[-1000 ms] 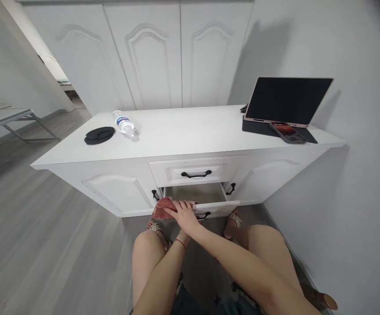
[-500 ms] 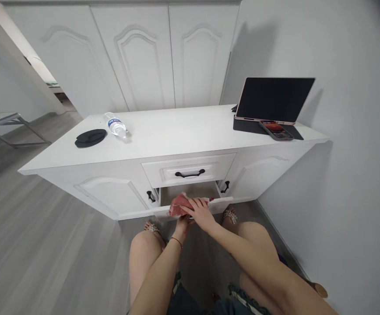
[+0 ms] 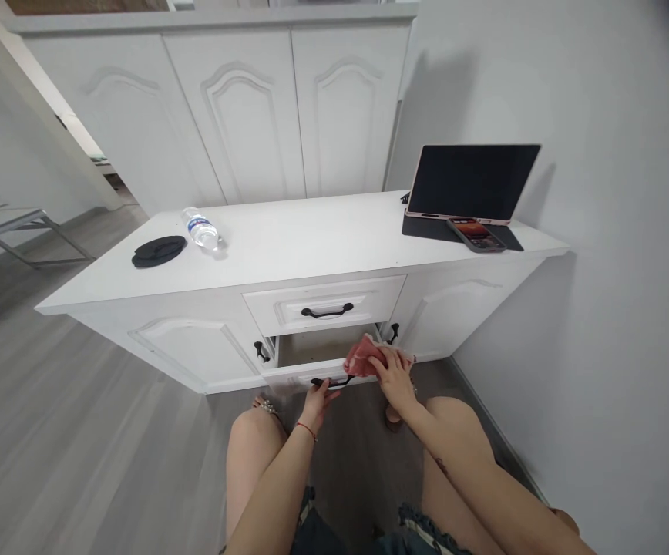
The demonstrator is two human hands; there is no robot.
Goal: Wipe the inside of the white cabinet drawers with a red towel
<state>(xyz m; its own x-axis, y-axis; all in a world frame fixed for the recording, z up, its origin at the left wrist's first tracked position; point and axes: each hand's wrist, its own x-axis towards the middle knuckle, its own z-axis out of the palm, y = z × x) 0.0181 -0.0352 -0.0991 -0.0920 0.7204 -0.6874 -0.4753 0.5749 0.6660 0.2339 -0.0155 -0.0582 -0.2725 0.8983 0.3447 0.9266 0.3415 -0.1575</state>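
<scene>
The lower drawer of the white cabinet is pulled partly out, and its inside shows a bare bottom. My left hand is at the front of this drawer, its fingers closed on the left part of the black drawer handle. My right hand presses a crumpled red-and-white cloth on the right part of the drawer's front edge. Some of the cloth is hidden under my fingers. Above, the upper drawer is closed.
On the white cabinet top lie a clear plastic bottle and a flat black object at the left. A dark-screened tablet stands at the right with a phone before it. A wall borders the right side.
My right hand has slid the cloth to the right along the drawer front. My left hand has come away from beneath the cloth and is now at the handle. The view has shifted slightly.
</scene>
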